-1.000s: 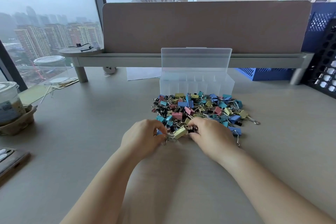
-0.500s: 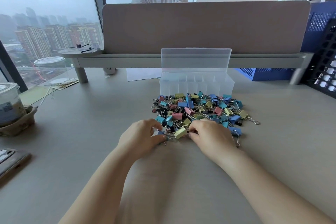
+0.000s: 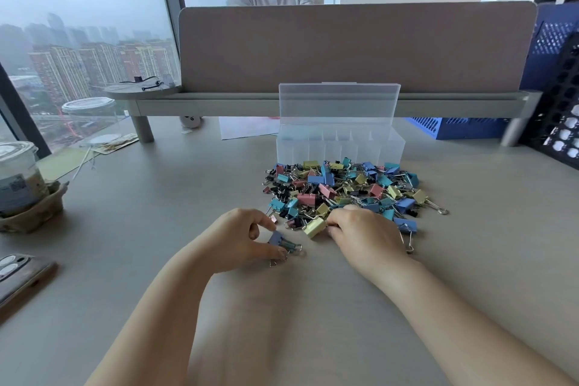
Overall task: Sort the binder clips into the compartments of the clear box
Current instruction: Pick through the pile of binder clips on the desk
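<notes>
left hand [image 3: 241, 240]: grip is closed down small, thumb and forefinger curled in and pinching a blue clip [image 3: 275, 237]
blue clip: sits right in that pinch, just off the near-left edge of the clip pile [image 3: 344, 188] and clear of it, low over the tabletop [image 3: 156, 229]; wire handles poke out past the thumb, with what looks like a bit of teal tangled in
right hand [image 3: 365, 235]: on the near edge of the clip pile, fingers curled down into the clips; fingertips are hidden, so honestly can't tell if it's got hold of anything
yellow clip [image 3: 314, 226]: at the pile's near edge, touching the right hand's fingers
clip pile: blue, teal, pink, yellow and black clips, all loose in one heap
clear box [image 3: 340, 147]: right behind the pile, lid standing open; none of the compartments I can see has a clip in it
coffee cup [image 3: 18, 178]: way off to the pile's left
</notes>
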{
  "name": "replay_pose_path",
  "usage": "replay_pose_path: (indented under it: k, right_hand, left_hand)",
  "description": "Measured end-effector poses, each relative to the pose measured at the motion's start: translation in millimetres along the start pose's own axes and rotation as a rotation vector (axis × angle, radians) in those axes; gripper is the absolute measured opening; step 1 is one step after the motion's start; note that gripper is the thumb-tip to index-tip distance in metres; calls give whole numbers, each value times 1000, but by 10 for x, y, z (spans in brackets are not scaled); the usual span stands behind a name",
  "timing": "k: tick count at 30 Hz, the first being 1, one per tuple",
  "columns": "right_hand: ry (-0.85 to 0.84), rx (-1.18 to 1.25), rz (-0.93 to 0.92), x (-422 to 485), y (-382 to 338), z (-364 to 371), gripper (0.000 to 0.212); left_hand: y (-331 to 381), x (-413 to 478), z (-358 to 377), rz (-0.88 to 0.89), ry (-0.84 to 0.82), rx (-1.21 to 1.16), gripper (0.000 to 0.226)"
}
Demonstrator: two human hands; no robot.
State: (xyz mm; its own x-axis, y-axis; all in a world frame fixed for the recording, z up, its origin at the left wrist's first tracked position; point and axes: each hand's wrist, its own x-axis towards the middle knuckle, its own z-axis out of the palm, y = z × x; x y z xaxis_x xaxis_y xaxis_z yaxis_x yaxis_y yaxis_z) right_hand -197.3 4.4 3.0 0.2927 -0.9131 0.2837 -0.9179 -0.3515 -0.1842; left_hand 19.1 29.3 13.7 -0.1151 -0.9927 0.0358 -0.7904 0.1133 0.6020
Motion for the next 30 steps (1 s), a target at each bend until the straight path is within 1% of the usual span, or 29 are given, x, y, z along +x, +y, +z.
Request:
replay_pose_path:
  k: [5,9,14,16,18,20,21,25,28,30]
  right_hand:
    - [8,61,17,-11,1,-6,23]
    - [0,98,30,-29,9,-28,26]
    - [10,125,18,-45,2,-44,17]
    - [-1,153,17,-62,11,-57,18]
    - [-23,186,31,-77,21,-67,25]
    - [-33,206,47,-78,37,-60,30]
    - [-37,209,54,-76,44,-50,29]
    - [-45,191,53,-83,49,-34,27]
    - [-72,195,42,-102,55,-71,29]
    - [-93,224,52,-110,79,-92,31]
  left_hand:
    - [-31,26,26,20,25,-33,19]
    - [-33,52,65,-6,64,-1,9]
    - [-22,92,134,-77,190,74,11]
    - [-25,85,116,-76,210,60,11]
    - [-35,52,46,-47,151,20,11]
    - [-42,6,-25,-19,47,3,20]
    - [-44,-9,-43,-14,15,2,23]
    - [-60,-22,-45,-13,49,-21,19]
    - [-133,-34,-99,-23,46,-29,26]
    - [-178,-41,-125,-27,30,-51,25]
